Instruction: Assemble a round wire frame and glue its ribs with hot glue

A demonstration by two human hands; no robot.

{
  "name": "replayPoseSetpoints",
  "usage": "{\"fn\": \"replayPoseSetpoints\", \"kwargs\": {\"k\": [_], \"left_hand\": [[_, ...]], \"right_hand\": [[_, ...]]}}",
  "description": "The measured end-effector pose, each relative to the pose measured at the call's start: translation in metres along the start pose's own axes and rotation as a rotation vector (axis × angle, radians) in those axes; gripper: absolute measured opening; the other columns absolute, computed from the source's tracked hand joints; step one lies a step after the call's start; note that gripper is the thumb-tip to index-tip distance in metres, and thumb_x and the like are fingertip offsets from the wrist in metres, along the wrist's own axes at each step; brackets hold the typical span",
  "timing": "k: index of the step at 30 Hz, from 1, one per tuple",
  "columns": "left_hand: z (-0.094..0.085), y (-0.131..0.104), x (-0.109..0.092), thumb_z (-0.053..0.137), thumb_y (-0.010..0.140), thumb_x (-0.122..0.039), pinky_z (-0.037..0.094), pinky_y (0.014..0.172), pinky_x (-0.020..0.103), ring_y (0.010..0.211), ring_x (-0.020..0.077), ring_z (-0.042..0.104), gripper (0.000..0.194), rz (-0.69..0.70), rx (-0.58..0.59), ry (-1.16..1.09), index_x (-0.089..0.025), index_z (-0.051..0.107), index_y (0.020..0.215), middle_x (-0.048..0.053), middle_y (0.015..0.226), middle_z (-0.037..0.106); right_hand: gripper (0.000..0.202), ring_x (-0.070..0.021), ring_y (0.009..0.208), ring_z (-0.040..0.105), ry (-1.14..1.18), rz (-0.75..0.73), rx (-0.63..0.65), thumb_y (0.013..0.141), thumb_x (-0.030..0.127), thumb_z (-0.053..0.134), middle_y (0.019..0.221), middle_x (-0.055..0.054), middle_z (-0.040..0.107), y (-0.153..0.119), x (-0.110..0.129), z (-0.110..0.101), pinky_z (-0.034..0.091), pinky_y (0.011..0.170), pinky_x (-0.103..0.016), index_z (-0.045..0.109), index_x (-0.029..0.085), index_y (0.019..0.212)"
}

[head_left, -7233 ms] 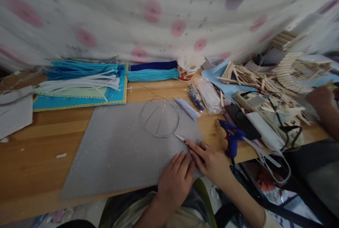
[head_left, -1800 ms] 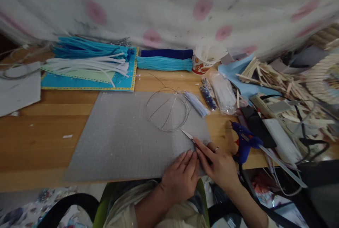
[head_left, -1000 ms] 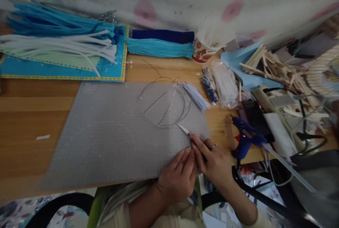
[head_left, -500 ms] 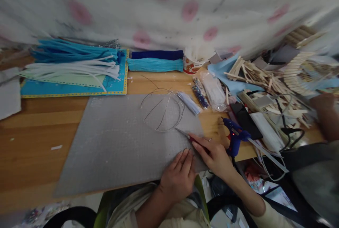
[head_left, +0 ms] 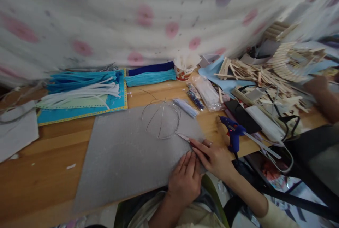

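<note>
My right hand [head_left: 215, 159] grips a slim pointed tool [head_left: 183, 137] with a silvery tip and a dark red handle, mostly hidden by my fingers. Its tip reaches the near-right rim of a round frame of thin bent wire [head_left: 160, 137], which lies on the grey cutting mat [head_left: 127, 164]. I cannot tell whether the tip touches the wire. My left hand [head_left: 185, 178] rests palm down at the mat's near edge, fingers stretched out, close beside my right hand. Nothing shows in it.
A blue glue gun [head_left: 233, 132] with a red light stands to the right, near a dark phone [head_left: 242, 116]. Behind lie blue and white pipe cleaners [head_left: 82, 92], a paper cup [head_left: 184, 73] and many wooden sticks [head_left: 246, 71]. Another person's hand [head_left: 317, 86] is at far right.
The view has shifted, so the table things appear lower and the mat further right. Both hands stay close together by the wire frame, the right one still gripping the pointed tool.
</note>
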State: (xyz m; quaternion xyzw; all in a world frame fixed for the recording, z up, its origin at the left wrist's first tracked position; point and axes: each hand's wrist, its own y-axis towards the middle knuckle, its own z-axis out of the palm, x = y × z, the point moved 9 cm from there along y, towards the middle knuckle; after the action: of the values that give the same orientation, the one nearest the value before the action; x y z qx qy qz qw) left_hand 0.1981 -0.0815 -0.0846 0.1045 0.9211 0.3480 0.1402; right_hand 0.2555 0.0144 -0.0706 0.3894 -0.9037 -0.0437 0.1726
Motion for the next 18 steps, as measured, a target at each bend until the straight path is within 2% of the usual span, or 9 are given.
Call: {"fn": "replayPoseSetpoints", "kwargs": {"k": [8, 14, 18], "left_hand": [[0.0001, 0.0005, -0.0024, 0.045, 0.097, -0.029, 0.056, 0.096, 0.032, 0.111, 0.0230, 0.068, 0.037, 0.031, 0.003, 0.012, -0.007, 0.071, 0.112, 0.013, 0.116, 0.073], [0.0007, 0.0002, -0.0003, 0.045, 0.097, -0.028, 0.057, 0.093, 0.032, 0.109, 0.0231, 0.069, 0.036, 0.020, 0.011, -0.013, -0.007, 0.070, 0.112, 0.014, 0.113, 0.074], [0.0021, -0.0014, -0.0007, 0.045, 0.097, -0.028, 0.057, 0.095, 0.033, 0.111, 0.0230, 0.068, 0.036, 0.021, 0.023, -0.013, -0.006, 0.068, 0.115, 0.014, 0.114, 0.073]], "right_hand": [[0.042, -0.0138, 0.062, 0.063, -0.045, 0.030, 0.002, 0.102, 0.039, 0.036, 0.075, -0.004, 0.064, 0.0036, -0.0033, 0.0077, 0.044, 0.057, -0.024, 0.064, 0.024, 0.130], [0.043, -0.0121, 0.060, 0.059, -0.078, -0.026, -0.099, 0.103, 0.037, 0.034, 0.076, -0.005, 0.065, -0.0028, 0.0011, 0.0057, 0.043, 0.058, -0.024, 0.065, 0.023, 0.129], [0.043, -0.0119, 0.058, 0.057, -0.105, -0.049, -0.123, 0.103, 0.036, 0.034, 0.076, -0.005, 0.065, -0.0051, 0.0035, 0.0057, 0.042, 0.057, -0.024, 0.065, 0.021, 0.129]]}}
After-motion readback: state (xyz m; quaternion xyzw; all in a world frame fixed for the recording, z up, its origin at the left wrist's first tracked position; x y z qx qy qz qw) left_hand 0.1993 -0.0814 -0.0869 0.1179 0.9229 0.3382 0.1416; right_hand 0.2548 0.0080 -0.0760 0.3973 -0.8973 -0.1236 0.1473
